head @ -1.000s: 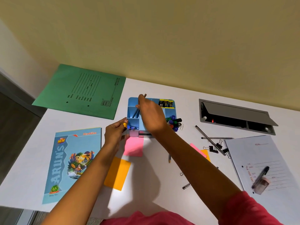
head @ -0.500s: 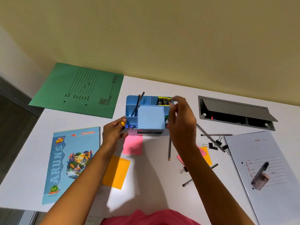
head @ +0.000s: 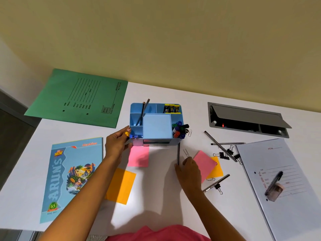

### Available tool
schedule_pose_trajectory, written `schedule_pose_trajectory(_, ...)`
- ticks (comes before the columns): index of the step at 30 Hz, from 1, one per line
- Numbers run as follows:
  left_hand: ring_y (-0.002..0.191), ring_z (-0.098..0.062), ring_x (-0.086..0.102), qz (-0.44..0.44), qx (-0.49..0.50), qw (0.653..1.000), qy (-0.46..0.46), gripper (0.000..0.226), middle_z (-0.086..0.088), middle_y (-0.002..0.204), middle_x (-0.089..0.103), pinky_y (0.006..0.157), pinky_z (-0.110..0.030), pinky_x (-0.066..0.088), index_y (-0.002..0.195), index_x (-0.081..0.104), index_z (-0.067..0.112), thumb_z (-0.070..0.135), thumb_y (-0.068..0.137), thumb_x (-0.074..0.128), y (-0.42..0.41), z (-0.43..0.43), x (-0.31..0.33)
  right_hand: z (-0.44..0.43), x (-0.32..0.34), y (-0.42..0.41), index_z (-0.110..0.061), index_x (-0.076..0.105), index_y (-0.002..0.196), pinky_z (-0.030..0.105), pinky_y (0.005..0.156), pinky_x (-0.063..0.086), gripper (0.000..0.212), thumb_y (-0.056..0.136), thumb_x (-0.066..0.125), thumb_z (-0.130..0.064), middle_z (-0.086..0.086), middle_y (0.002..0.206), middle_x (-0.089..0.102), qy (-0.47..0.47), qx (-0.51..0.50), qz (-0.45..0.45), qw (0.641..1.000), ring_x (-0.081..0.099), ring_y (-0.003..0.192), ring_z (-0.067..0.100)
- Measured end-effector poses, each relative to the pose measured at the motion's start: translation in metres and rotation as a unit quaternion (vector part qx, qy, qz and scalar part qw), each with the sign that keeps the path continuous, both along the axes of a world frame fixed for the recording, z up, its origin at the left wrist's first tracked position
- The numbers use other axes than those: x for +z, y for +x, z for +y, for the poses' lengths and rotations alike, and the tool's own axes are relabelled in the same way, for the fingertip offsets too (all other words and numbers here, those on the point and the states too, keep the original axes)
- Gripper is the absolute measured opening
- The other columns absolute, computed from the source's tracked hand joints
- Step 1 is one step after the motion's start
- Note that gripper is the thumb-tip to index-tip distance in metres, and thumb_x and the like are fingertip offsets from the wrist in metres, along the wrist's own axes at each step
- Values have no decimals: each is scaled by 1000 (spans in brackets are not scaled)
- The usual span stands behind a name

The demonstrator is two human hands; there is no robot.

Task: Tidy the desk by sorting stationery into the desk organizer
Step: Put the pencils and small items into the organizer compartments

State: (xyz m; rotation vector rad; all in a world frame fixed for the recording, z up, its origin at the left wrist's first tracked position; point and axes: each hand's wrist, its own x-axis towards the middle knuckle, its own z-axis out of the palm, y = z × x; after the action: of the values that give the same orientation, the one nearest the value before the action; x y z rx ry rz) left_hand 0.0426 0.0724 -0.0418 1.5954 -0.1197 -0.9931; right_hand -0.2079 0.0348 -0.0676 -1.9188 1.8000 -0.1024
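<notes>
Though pencils (head: 142,113) and markers (head: 179,130) already stand in the desk organizer (head: 157,126) near the table's (head: 156,197) back edge, your left hand (head: 117,144) grips its front-left corner while your right hand (head: 188,169) pinches a loose pencil (head: 178,152) before it, with pens (head: 219,146), binder clips (head: 223,155) and sticky notes (head: 139,156) yet to sort.

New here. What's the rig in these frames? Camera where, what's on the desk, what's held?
No machine: one person's bare hands, filmed by a wide-angle camera on their head, looking down. The left hand grips the front left corner of the blue desk organizer. The right hand touches the near end of a dark pencil lying on the white desk; whether it grips is unclear. Scattered around: sticky notes, binder clips, pens, a green file folder, a notebook.
</notes>
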Motion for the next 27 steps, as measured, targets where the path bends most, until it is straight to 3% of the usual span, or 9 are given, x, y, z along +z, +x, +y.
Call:
schedule_pose_trajectory(5,104,-25,61,-2,2,1000,2,33,-14,118,65,67,-26,56,121,62,7,20,92,59,1,0,1,-4,-4,2,-8,54,90,27,55,38,14,92,54,-22,5,82,58,-3,-29,17,999,56,71,22)
schedule_pose_trajectory(10,103,-23,61,0,-1,1000,-2,33,-12,115,65,59,-19,57,122,61,6,19,92,58,-1,0,2,-15,-2,-10,-5,54,79,32,54,41,13,85,60,-14,4,66,55,-11,-82,-57,995,51,60,21)
schedule_pose_trajectory(16,101,-24,61,-1,1,1000,-2,32,-12,113,65,57,-17,56,122,62,7,18,92,58,1,1,2,-33,32,-22,-8,49,84,37,55,51,11,90,57,-4,6,66,58,-107,-134,-197,965,60,59,23)
schedule_pose_trajectory(20,101,-23,61,-8,-2,1000,-2,33,-13,115,65,56,-17,55,122,62,7,20,91,59,-1,1,1,-48,65,-19,-9,49,88,41,52,51,9,95,47,-3,10,64,58,-244,-118,-234,934,60,56,28)
schedule_pose_trajectory(24,101,-24,61,-9,-3,1000,-4,33,-14,118,64,62,-22,56,122,62,7,19,91,59,0,1,1,-55,107,1,-1,56,95,12,58,47,12,96,52,-12,9,69,62,-395,-31,-262,880,60,57,15)
schedule_pose_trajectory(27,102,-24,61,-11,-2,1000,-5,33,-15,119,64,65,-25,55,122,62,6,19,91,59,0,1,1,-52,135,25,1,59,95,11,59,45,16,96,51,-13,8,72,63,-429,50,-291,854,58,59,9)
